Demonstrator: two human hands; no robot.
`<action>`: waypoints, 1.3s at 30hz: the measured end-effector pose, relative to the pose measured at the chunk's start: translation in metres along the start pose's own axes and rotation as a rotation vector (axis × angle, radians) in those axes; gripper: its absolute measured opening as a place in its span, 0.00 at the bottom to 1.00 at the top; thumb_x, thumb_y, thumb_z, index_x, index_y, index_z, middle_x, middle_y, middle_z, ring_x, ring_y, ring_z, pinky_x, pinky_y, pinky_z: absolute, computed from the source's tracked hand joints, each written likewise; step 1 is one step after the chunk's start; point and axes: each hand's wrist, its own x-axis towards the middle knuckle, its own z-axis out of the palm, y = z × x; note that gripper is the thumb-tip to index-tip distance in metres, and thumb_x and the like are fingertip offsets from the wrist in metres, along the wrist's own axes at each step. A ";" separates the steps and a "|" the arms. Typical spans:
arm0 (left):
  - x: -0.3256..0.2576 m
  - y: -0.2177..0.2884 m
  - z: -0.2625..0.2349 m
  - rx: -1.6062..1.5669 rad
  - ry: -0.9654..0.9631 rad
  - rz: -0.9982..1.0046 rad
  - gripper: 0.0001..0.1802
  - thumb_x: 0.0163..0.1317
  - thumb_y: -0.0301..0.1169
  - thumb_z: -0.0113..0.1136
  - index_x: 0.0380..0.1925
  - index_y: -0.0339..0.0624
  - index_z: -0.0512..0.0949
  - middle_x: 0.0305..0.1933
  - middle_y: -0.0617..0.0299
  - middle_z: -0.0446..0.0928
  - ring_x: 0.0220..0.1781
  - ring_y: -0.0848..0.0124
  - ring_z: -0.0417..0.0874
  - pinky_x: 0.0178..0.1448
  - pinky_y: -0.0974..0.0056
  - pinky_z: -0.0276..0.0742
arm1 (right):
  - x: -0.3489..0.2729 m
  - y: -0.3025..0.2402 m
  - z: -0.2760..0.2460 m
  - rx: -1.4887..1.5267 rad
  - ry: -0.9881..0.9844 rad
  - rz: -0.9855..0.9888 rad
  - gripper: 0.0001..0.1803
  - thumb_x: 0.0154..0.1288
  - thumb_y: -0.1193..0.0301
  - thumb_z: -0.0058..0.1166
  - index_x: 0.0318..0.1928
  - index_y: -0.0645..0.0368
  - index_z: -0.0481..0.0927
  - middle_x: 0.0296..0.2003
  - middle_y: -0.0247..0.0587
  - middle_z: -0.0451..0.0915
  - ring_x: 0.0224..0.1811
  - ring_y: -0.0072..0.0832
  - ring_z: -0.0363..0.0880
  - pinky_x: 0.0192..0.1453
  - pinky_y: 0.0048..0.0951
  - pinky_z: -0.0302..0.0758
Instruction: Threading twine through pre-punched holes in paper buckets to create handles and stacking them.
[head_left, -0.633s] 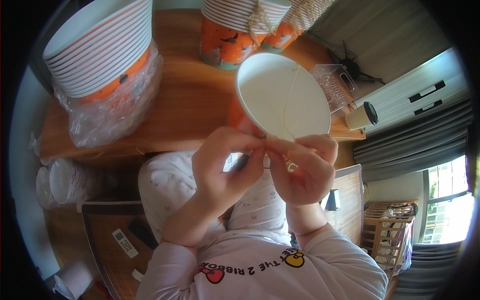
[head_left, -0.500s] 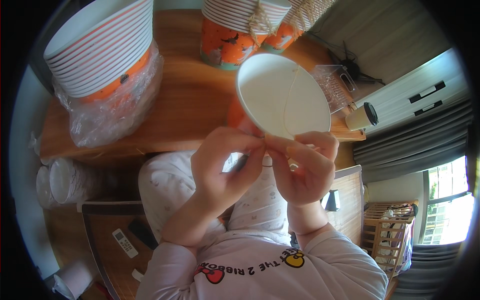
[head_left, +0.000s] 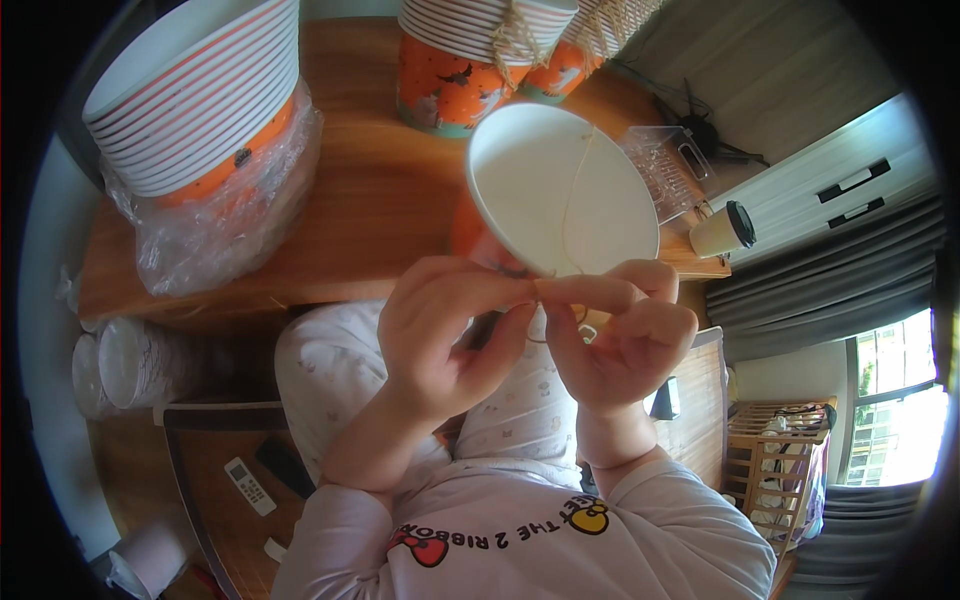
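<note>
An orange paper bucket (head_left: 520, 190) with a white inside stands near the table's front edge, its mouth tilted toward me. A thin tan string (head_left: 571, 215) runs from its far rim across the opening to the near rim. My left hand (head_left: 430, 330) and my right hand (head_left: 630, 335) meet just in front of that near rim. Thumb and forefinger of each are pinched on the string, fingertips almost touching. A loose bit of string curls below the right fingertips. Any knot between the fingers is too small to make out.
Nested orange buckets partly wrapped in clear plastic (head_left: 225, 225) stand at the left of the wooden table (head_left: 360, 150). More stacked buckets (head_left: 445, 90), with twine over them, are at the back. A clear plastic tray (head_left: 660, 170) and a lidded cup (head_left: 722, 230) sit at the right.
My right hand has shifted slightly right, and a small gap shows between the hands. The string inside the bucket has moved a little, with its loose end showing more.
</note>
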 end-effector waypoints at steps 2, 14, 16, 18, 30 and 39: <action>0.001 0.001 0.001 0.024 0.020 0.005 0.13 0.45 0.19 0.70 0.32 0.42 0.82 0.32 0.63 0.84 0.33 0.63 0.83 0.38 0.63 0.77 | 0.000 0.001 0.000 -0.020 0.006 -0.016 0.26 0.47 0.83 0.68 0.36 0.50 0.62 0.38 0.26 0.88 0.37 0.23 0.68 0.47 0.27 0.58; -0.003 0.000 0.003 0.045 0.023 0.018 0.13 0.44 0.18 0.69 0.31 0.41 0.82 0.31 0.62 0.83 0.32 0.62 0.83 0.37 0.62 0.78 | -0.002 0.002 0.000 -0.124 0.025 -0.077 0.17 0.43 0.79 0.71 0.36 0.51 0.83 0.35 0.19 0.85 0.36 0.21 0.69 0.47 0.26 0.58; -0.003 0.000 0.003 0.021 0.018 -0.007 0.12 0.44 0.17 0.69 0.31 0.41 0.82 0.31 0.62 0.83 0.32 0.62 0.82 0.37 0.62 0.78 | -0.002 0.001 0.000 -0.137 0.026 -0.065 0.16 0.42 0.78 0.72 0.36 0.50 0.87 0.33 0.17 0.83 0.36 0.21 0.69 0.47 0.26 0.58; -0.003 0.000 0.002 0.002 0.007 -0.020 0.12 0.44 0.17 0.68 0.30 0.40 0.82 0.30 0.61 0.82 0.32 0.62 0.82 0.36 0.63 0.78 | 0.001 -0.002 -0.002 -0.234 -0.001 -0.055 0.17 0.44 0.76 0.72 0.39 0.49 0.89 0.31 0.17 0.80 0.37 0.21 0.71 0.48 0.27 0.59; -0.003 0.000 0.002 0.135 0.011 0.092 0.13 0.42 0.18 0.70 0.29 0.44 0.82 0.30 0.65 0.82 0.31 0.64 0.82 0.35 0.63 0.78 | 0.005 -0.006 -0.007 -0.267 -0.066 -0.096 0.15 0.45 0.76 0.70 0.38 0.50 0.89 0.36 0.17 0.84 0.39 0.21 0.73 0.49 0.28 0.59; -0.002 0.003 0.003 0.138 -0.010 0.068 0.13 0.43 0.19 0.70 0.30 0.44 0.82 0.29 0.65 0.82 0.30 0.64 0.81 0.35 0.63 0.77 | -0.003 -0.003 -0.006 -0.179 0.042 -0.062 0.14 0.45 0.79 0.70 0.34 0.52 0.84 0.35 0.21 0.87 0.37 0.19 0.73 0.47 0.27 0.58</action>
